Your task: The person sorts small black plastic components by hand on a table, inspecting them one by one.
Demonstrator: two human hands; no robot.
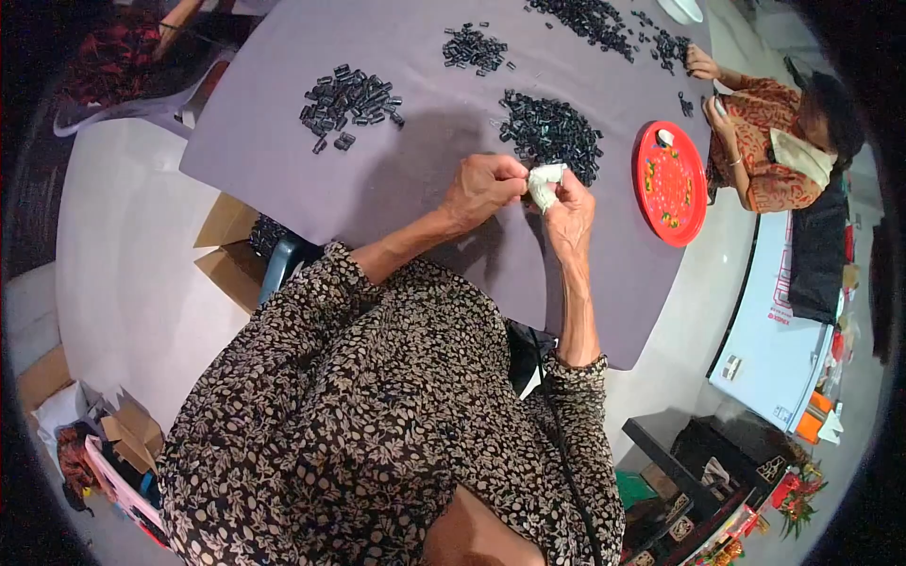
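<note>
My left hand (486,191) pinches closed; whether my right hand (571,215) grips or wears crinkled white material (545,185), I can't tell. Glossy black cylinders (550,135) heap on mauve cloth (255,160) above pale floor (123,245).

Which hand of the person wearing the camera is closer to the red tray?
The right. The right hand is left of the red tray, apart from it; the left hand is farther left, beyond the right one.

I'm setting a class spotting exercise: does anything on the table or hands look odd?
Nothing looks clearly spilled or damaged. White wrapping on the right hand stands out because the left hand is bare. A few black pieces stray from the left pile, looking slightly untidy.
</note>
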